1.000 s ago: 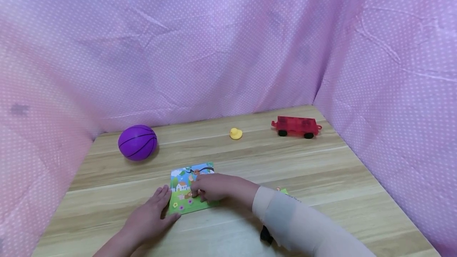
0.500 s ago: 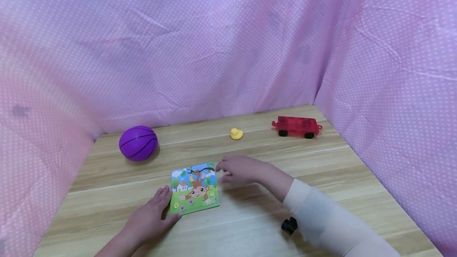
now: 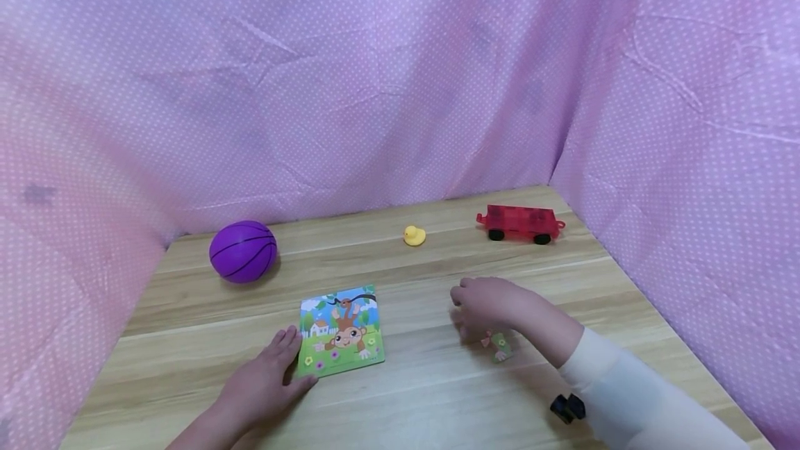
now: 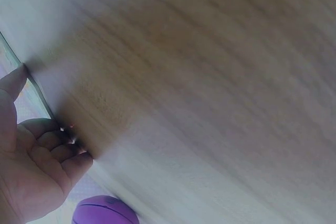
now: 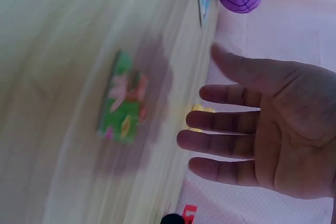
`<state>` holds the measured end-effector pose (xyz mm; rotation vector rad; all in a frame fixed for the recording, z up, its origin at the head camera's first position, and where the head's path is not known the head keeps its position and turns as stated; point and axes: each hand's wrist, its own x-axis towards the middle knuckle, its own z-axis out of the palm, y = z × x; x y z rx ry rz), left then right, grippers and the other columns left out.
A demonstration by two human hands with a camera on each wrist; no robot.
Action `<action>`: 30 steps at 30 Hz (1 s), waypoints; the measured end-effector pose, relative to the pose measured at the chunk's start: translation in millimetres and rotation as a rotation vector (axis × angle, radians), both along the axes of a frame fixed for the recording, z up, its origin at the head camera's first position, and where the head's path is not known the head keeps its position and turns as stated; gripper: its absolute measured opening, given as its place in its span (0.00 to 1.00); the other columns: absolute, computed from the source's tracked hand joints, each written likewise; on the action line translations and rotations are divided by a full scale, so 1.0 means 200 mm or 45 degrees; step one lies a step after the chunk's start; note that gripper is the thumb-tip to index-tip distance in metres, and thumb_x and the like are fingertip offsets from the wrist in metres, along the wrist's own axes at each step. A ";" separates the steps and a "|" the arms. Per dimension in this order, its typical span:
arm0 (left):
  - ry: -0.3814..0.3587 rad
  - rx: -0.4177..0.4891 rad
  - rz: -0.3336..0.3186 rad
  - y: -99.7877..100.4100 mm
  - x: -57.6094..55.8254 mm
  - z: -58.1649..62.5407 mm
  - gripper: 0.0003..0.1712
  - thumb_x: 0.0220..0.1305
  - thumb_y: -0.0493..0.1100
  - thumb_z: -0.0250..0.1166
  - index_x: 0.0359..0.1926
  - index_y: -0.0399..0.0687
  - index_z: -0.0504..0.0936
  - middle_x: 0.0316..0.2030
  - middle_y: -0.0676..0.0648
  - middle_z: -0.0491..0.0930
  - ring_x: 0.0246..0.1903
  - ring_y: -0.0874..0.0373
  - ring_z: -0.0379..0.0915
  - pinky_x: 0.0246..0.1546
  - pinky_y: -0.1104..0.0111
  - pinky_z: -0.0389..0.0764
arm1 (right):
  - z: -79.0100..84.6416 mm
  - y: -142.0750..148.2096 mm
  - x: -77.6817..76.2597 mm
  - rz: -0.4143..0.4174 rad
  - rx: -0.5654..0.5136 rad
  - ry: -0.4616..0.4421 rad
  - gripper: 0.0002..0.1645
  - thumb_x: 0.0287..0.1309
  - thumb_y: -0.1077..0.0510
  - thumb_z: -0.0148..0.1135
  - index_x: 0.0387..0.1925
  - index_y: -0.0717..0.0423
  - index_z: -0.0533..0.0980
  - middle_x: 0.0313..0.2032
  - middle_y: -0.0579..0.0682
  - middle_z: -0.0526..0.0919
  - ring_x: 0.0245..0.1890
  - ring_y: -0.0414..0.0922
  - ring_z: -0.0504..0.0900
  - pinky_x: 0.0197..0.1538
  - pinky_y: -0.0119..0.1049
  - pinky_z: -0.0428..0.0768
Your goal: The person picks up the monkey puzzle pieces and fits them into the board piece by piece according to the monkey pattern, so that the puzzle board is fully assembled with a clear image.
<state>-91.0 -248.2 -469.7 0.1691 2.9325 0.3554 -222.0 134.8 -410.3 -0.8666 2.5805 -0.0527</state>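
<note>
A square jigsaw puzzle point(image 3: 342, 332) with a monkey picture lies flat on the wooden table. My left hand point(image 3: 265, 373) rests at its left side, fingertips at the left edge and thumb at the lower left corner; the left wrist view shows the same hand point(image 4: 42, 156) along the puzzle's edge. To the right, my right hand point(image 3: 490, 305) hovers near a loose green puzzle piece point(image 3: 500, 347), partly covering it. In the right wrist view, this hand point(image 5: 278, 129) has its fingers spread with nothing in them, and the puzzle piece point(image 5: 123, 103) lies apart from them.
A purple ball point(image 3: 244, 251) sits at the back left, a yellow toy duck point(image 3: 414, 235) at the back middle. A red toy wagon point(image 3: 520, 222) stands at the back right. Pink dotted cloth point(image 3: 387, 89) hangs behind and along the sides of the table.
My right hand has moved off the puzzle and to the right, over by the loose piece. The monkey picture is now uncovered. My left hand has stayed in place.
</note>
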 end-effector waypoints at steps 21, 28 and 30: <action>0.011 0.002 0.004 0.00 0.00 -0.01 0.51 0.60 0.71 0.60 0.71 0.38 0.65 0.73 0.39 0.58 0.73 0.40 0.51 0.68 0.45 0.64 | -0.13 0.17 0.06 -0.030 0.071 -0.095 0.26 0.42 0.57 0.78 0.42 0.46 0.73 0.33 0.42 0.72 0.32 0.43 0.71 0.39 0.40 0.77; 0.011 0.002 0.006 0.00 0.00 -0.01 0.50 0.61 0.70 0.61 0.70 0.38 0.65 0.73 0.39 0.58 0.73 0.40 0.51 0.68 0.45 0.64 | -0.13 0.17 0.05 -0.048 -0.037 -0.118 0.23 0.45 0.59 0.77 0.34 0.40 0.70 0.31 0.39 0.71 0.32 0.40 0.71 0.37 0.36 0.73; 0.002 0.003 0.008 0.00 0.00 -0.01 0.50 0.61 0.70 0.60 0.71 0.38 0.65 0.73 0.39 0.58 0.73 0.40 0.51 0.68 0.45 0.64 | -0.13 0.16 0.04 -0.055 -0.102 -0.160 0.20 0.50 0.60 0.74 0.34 0.40 0.70 0.30 0.38 0.73 0.31 0.39 0.73 0.37 0.35 0.73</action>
